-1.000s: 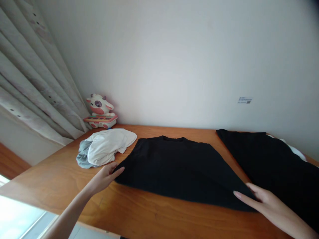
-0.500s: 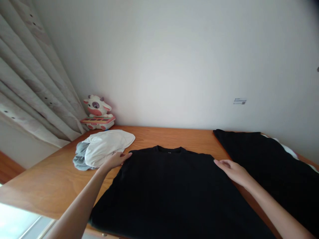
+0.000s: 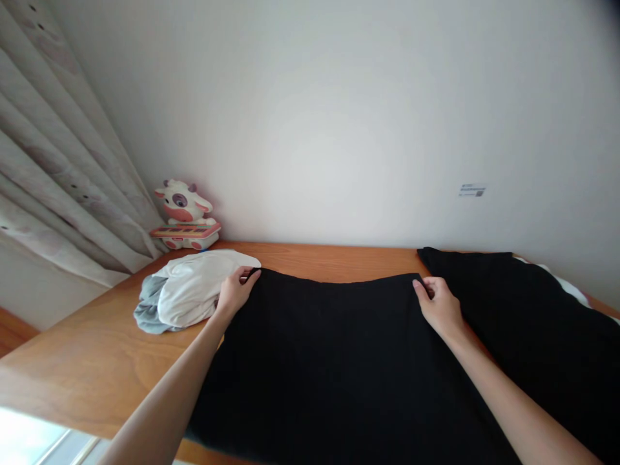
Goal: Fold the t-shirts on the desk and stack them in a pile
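A black T-shirt [image 3: 334, 361] spreads across the front of the wooden table, its far edge a nearly straight line that sags a little in the middle. My left hand [image 3: 236, 290] pinches the far left corner between thumb and fingers, just beside the white cloth. At the far right corner my right hand [image 3: 440, 302] pinches the fabric in the same way, the thumb on the near side. The collar is hidden from view. The shirt's near end runs out of the bottom of the picture.
A white cloth [image 3: 198, 284] and a grey-blue one [image 3: 149, 307] lie bunched at left. Behind them a toy cow with a keyboard [image 3: 186, 216] stands by the curtain [image 3: 62, 148]. More black clothing [image 3: 537, 329] covers the right of the wooden table [image 3: 82, 368], against the wall.
Both hands have closed on the shirt's far corners and lifted that edge up. The collar, visible before, has gone out of sight.
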Tool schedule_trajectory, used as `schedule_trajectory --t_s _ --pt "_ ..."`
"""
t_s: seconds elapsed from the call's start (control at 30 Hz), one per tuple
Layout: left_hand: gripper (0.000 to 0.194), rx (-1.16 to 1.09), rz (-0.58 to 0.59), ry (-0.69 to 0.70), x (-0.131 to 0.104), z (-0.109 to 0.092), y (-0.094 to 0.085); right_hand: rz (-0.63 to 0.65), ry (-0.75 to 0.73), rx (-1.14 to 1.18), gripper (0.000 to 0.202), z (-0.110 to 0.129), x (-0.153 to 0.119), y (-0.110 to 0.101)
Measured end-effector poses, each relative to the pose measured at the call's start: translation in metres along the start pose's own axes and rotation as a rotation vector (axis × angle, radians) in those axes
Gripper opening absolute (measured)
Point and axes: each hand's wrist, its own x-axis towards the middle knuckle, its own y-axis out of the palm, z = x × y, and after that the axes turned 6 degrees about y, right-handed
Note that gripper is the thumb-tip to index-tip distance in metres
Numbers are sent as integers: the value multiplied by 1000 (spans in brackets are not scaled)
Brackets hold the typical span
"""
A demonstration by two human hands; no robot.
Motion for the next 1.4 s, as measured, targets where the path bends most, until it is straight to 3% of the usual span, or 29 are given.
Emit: schedule_trajectory --t_s 0.17,0.27,0.37,0.47,0.53,0.6,0.73,0.87,0.97,1.1,1.27,1.33,1.4 --pt "22 134 71 -37 7 -2 16 94 73 -103 18 -4 5 11" --pt "27 198 28 8 2 -26 35 55 54 -124 24 18 -4 21" --pt "33 195 -56 191 -13 -76 73 12 -68 -60 37 66 -27 46" --pt "34 23 -89 309 -39 -124 122 121 -191 -1 40 111 -61 82" --pt "39 -11 -34 342 -57 -138 148 185 -257 13 44 124 -82 99" --pt "45 92 79 367 -69 -136 159 270 -318 -63 49 121 -97 104" --pt "54 293 277 485 -70 -112 145 466 -394 -383 63 93 -97 92" --pt "55 343 353 553 -53 -82 116 460 -415 -491 67 72 -74 78" --pt "60 395 312 487 -43 -57 99 442 -406 -534 73 54 -55 71" --pt "73 474 289 300 -32 -24 81 436 -356 -603 81 25 -32 61" --pt "61 517 338 257 -23 -2 70 368 -276 -605 78 4 -19 61" --pt "59 505 310 260 -22 -3 70 269 -302 -590 73 6 -20 61" --pt "60 503 208 264 -24 -11 70 104 -390 -547 62 14 -24 59"
